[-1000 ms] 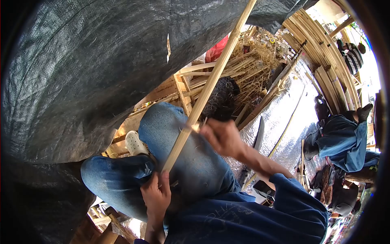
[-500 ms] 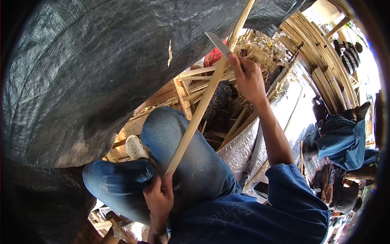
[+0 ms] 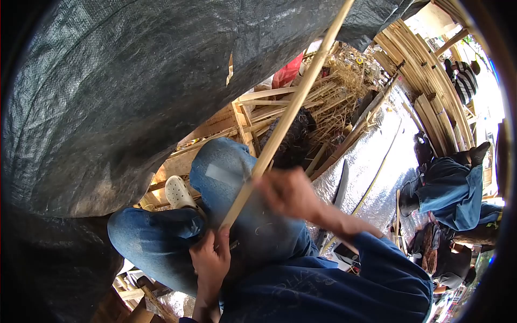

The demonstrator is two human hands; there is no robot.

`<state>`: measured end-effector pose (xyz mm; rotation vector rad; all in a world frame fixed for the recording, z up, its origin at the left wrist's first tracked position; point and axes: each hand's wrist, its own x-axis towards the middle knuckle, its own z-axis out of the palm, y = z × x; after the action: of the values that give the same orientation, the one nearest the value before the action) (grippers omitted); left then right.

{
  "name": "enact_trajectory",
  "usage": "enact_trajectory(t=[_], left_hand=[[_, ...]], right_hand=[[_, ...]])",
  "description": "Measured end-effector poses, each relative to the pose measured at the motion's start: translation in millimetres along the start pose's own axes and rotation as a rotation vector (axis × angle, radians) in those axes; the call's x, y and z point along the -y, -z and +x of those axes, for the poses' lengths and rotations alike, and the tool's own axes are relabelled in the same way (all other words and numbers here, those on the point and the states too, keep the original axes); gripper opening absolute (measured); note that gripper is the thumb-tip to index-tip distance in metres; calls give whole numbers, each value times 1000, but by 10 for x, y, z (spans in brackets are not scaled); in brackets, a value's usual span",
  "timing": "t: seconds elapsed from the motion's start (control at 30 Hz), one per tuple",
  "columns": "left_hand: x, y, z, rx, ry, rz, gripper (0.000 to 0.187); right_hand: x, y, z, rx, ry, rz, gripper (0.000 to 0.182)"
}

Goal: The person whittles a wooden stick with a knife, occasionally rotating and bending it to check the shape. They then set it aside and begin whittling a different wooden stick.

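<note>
A long pale bamboo strip (image 3: 288, 121) slants across the view, from my lap up past the top edge. Its lower end is pinched between the thumb and fingers of my left hand (image 3: 211, 257), over my lap. My right hand (image 3: 288, 192), smeared by motion, is closed on a knife whose handle is hidden in the fist. The knife's blade (image 3: 222, 175) appears as a blurred grey streak across the strip's lower part, in front of my raised knee.
A black tarp (image 3: 118, 107) hangs along the left. Shavings and split strips (image 3: 339, 91) lie in a heap ahead, near a silvery sheet (image 3: 371, 161). Stacked bamboo slats (image 3: 431, 81) stand at the right, where other people (image 3: 452, 185) sit. A cream clog (image 3: 179, 192) is by my knee.
My right hand has swept down the strip with the knife, from near its upper part to close above my left hand. The strip's upper end has shifted slightly right; my left hand stays put.
</note>
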<state>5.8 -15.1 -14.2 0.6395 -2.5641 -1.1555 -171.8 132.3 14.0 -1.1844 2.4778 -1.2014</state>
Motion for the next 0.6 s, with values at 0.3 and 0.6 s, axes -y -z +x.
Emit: enact_trajectory(t=[0.3,0.6], left_hand=[[-51,22,18,1,0,-42,32],[-25,11,30,-14,-37,-15,32]], right_hand=[[-306,999,533,-473,-516,39,52],[-647,1141,1090,-518,-336,-165,57]])
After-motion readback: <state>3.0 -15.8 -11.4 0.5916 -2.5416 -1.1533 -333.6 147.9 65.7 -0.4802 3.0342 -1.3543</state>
